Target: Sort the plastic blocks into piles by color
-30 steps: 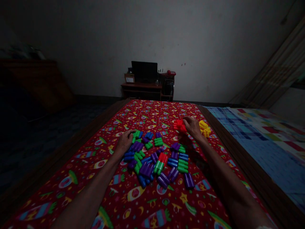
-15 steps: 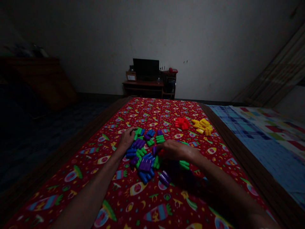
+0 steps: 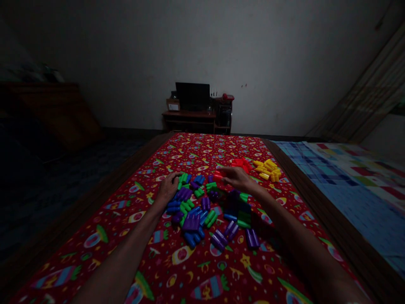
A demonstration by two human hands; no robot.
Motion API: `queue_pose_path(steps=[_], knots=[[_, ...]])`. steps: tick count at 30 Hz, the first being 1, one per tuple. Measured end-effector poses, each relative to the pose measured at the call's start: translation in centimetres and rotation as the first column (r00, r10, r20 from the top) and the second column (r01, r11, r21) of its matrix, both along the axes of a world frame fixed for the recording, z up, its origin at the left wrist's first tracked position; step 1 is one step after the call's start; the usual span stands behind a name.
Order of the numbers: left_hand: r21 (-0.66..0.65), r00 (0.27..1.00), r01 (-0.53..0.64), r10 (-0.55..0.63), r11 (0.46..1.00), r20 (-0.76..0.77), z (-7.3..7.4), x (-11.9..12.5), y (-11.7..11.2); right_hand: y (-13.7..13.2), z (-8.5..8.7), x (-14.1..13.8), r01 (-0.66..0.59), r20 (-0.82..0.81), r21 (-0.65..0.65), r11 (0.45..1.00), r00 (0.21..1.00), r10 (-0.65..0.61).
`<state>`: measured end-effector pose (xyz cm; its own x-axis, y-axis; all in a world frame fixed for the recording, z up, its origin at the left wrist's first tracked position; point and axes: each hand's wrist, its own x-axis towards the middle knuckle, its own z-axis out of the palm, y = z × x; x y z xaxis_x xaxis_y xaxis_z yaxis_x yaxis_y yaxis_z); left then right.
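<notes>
A mixed heap of green, blue and purple plastic blocks point(image 3: 205, 211) lies on a red patterned sheet point(image 3: 196, 261). My left hand point(image 3: 167, 188) rests at the heap's far left edge, fingers curled against a green block point(image 3: 182, 179). My right hand point(image 3: 237, 179) hovers above the heap's far right side, pinching a red block point(image 3: 218, 175) between its fingertips. Beyond it sit a small pile of red blocks point(image 3: 241, 163) and a pile of yellow blocks point(image 3: 268, 169).
The sheet covers a bed with a wooden edge point(image 3: 310, 185) on the right. A second mattress with a checked cover point(image 3: 354, 185) lies further right. A low desk with a dark monitor point(image 3: 193, 96) stands against the back wall. The room is dim.
My right hand came from the red pile down to the middle of the heap, took a red block there, and has now lifted it back toward the red pile. The left hand stayed put.
</notes>
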<state>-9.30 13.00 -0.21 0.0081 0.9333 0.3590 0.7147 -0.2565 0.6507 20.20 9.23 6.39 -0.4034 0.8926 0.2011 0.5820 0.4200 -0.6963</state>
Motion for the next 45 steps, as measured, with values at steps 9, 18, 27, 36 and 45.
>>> queue_pose_path(steps=[9, 18, 27, 36, 45], knots=[[0.021, 1.0, 0.021, -0.022, 1.0, 0.016, -0.3, -0.3, 0.3, 5.8, 0.2, 5.3, 0.536, 0.076, 0.355, 0.766, 0.8, -0.595], [0.01, 1.0, 0.022, -0.022, 1.0, -0.004, -0.5, -0.4, 0.4, 5.8, -1.7, 5.8, 0.598, 0.348, 0.39, 0.7, 0.609, -0.713], [0.002, 1.0, 0.02, -0.02, 1.0, -0.012, -0.4, -0.3, 0.2, 4.8, -1.2, 6.0, 0.62, 0.225, 0.417, 0.665, 0.638, -0.736], [0.002, 1.0, 0.017, -0.017, 1.0, 0.007, -0.4, -0.3, 0.3, -2.6, -3.6, 5.8, 0.401, -0.013, 0.196, 0.895, 0.913, -0.407], [-0.048, 0.992, 0.086, -0.082, 0.995, 0.093, 0.2, 0.4, -0.3, -3.4, -8.0, 0.5, 0.227, -0.035, 0.083, 0.97, 0.974, -0.225]])
